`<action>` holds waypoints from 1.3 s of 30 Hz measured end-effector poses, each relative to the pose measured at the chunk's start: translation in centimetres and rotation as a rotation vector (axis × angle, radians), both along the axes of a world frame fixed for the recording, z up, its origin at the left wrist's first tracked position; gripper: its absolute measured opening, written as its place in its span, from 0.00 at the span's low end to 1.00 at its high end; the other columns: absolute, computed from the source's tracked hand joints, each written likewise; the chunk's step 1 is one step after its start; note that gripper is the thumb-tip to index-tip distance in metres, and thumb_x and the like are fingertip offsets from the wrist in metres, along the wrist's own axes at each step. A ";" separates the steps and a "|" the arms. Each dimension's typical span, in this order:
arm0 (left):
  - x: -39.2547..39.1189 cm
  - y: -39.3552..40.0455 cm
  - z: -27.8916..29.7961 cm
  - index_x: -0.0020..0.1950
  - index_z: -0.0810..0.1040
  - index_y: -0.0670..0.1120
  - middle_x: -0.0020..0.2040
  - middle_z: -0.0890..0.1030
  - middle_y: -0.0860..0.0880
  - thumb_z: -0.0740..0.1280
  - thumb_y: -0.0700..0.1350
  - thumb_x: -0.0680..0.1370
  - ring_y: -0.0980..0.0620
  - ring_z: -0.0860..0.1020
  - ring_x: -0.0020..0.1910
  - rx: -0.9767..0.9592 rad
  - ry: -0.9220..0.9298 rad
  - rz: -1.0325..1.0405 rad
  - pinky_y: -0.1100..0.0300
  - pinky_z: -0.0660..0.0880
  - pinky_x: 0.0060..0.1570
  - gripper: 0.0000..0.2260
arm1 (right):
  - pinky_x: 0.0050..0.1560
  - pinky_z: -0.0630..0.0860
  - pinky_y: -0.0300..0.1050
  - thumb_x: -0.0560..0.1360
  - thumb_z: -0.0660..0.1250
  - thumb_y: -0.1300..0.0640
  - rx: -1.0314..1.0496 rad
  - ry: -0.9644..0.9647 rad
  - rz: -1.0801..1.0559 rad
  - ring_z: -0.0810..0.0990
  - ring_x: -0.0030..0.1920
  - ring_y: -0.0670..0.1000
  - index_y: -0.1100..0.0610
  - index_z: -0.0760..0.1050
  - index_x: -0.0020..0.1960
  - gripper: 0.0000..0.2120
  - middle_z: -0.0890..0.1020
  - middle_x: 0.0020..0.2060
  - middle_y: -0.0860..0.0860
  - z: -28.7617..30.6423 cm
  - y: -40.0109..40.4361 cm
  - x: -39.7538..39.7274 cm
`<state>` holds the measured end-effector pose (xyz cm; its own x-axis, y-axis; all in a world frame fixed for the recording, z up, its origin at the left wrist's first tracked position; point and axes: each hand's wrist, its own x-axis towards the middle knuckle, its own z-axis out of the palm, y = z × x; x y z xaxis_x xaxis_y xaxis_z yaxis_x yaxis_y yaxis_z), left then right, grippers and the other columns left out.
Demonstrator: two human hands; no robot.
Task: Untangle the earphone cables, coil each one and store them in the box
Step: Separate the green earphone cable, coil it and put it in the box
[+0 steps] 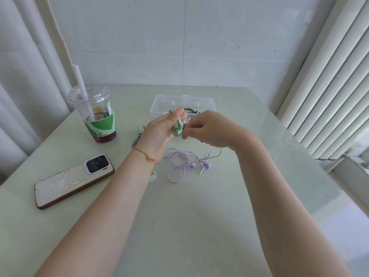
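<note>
Holding a green earphone cable (177,124) wound around its fingers, the left hand (159,132) is raised above the table (199,216), palm turned up and fingers extended toward the far side. The green coil wraps the fingers, with the earbuds hanging at the near end of the bundle just beside the thumb. The right hand (207,128) is just to the right of the coil, fingers curled, thumb and fingertips brought together near the lower end of the green bundle; whether they actually pinch the cable cannot be determined. A red-and-yellow string bracelet (144,154) circles the left wrist. A clear plastic box (159,104) stands on the table just beyond both hands, lid off, with a dark cable partly visible inside at its right portion. A purple earphone cable (179,164) lies loose and looped on the table nearer than the hands, its two earbuds and plug toward the right end of the tangle. A grey or white cable shows partly under the left wrist and to the right of the purple one. On the left, a phone (73,182) lies camera side up, and farther back a lidded plastic cup (95,116) with a straw and green sleeve stands upright.
</note>
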<state>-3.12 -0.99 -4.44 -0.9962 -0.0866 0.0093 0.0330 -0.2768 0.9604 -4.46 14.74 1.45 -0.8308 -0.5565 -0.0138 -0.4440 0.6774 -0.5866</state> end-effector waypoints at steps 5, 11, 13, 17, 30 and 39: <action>0.0 0.6 0.3 0.63 0.78 0.45 0.62 0.80 0.48 0.63 0.45 0.81 0.54 0.78 0.62 0.086 0.017 0.070 0.58 0.73 0.60 0.12 | 0.26 0.65 0.32 0.77 0.66 0.52 0.075 -0.029 0.070 0.70 0.28 0.44 0.49 0.84 0.48 0.08 0.72 0.28 0.45 0.6 0.0 0.8; -0.1 0.4 0.2 0.55 0.81 0.48 0.59 0.82 0.49 0.65 0.45 0.80 0.53 0.79 0.60 0.095 0.019 0.132 0.56 0.72 0.64 0.07 | 0.28 0.63 0.36 0.77 0.67 0.51 0.080 -0.002 0.075 0.67 0.28 0.45 0.49 0.84 0.48 0.07 0.71 0.28 0.45 0.2 -0.9 1.3; -0.2 0.3 0.0 0.53 0.81 0.50 0.54 0.83 0.51 0.65 0.46 0.80 0.55 0.80 0.55 -0.026 0.008 0.127 0.57 0.72 0.61 0.06 | 0.31 0.63 0.40 0.76 0.65 0.53 0.028 0.059 0.018 0.66 0.29 0.47 0.54 0.83 0.46 0.09 0.71 0.29 0.48 0.4 -0.7 0.8; -0.2 0.5 -0.2 0.50 0.82 0.45 0.38 0.82 0.49 0.64 0.45 0.81 0.49 0.78 0.42 -0.239 0.030 0.064 0.61 0.74 0.45 0.08 | 0.30 0.63 0.38 0.76 0.65 0.55 -0.092 0.157 -0.132 0.68 0.29 0.44 0.57 0.81 0.47 0.08 0.74 0.31 0.46 0.6 0.3 -0.3; 0.9 1.0 1.7 0.50 0.82 0.44 0.38 0.80 0.49 0.60 0.47 0.81 0.52 0.79 0.38 0.343 0.039 -0.300 0.57 0.72 0.49 0.13 | 0.31 0.64 0.39 0.79 0.64 0.54 -0.276 0.101 -0.167 0.67 0.30 0.47 0.51 0.77 0.39 0.10 0.71 0.28 0.48 -1.3 0.7 -1.9; 0.6 0.4 1.4 0.59 0.78 0.53 0.62 0.81 0.55 0.60 0.50 0.82 0.56 0.78 0.63 0.392 0.067 -0.160 0.47 0.68 0.64 0.09 | 0.27 0.66 0.33 0.82 0.57 0.55 0.069 0.014 -0.021 0.69 0.23 0.41 0.54 0.78 0.49 0.11 0.77 0.29 0.48 -2.0 0.1 -1.5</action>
<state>-2.47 -0.62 -3.01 -0.9957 0.0590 0.0711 0.0184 -0.6275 0.7784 -5.95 14.85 -0.58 -0.8428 -0.5367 -0.0403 -0.4365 0.7255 -0.5321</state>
